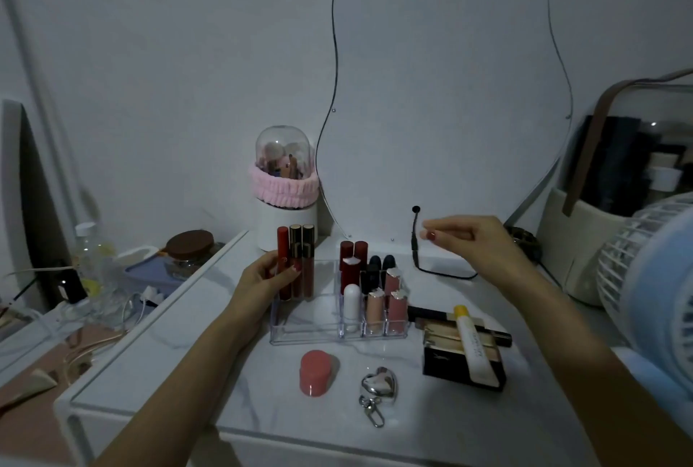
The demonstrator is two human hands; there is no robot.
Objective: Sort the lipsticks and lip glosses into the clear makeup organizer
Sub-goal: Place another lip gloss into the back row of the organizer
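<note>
heart keychain [378, 386]: 1 | lip glosses [296, 260]: 3, left hand [268, 279] grip grasping | right hand [468, 237] grip released

- A clear makeup organizer [300, 335] stands on the white worktop [232, 365].
- Three tall lip glosses [296, 260] stand upright in its left compartment.
- Red, black, pink and white lipsticks [375, 290] stand upright in its right-hand slots.
- A yellow-capped tube [474, 344] lies outside, on a black box.

Your left hand [268, 279] grips upright lip glosses [298, 260] in the clear organizer [300, 335]; your right hand [472, 237] hovers empty, fingers loosely curled, above the white tabletop [262, 384].
</note>
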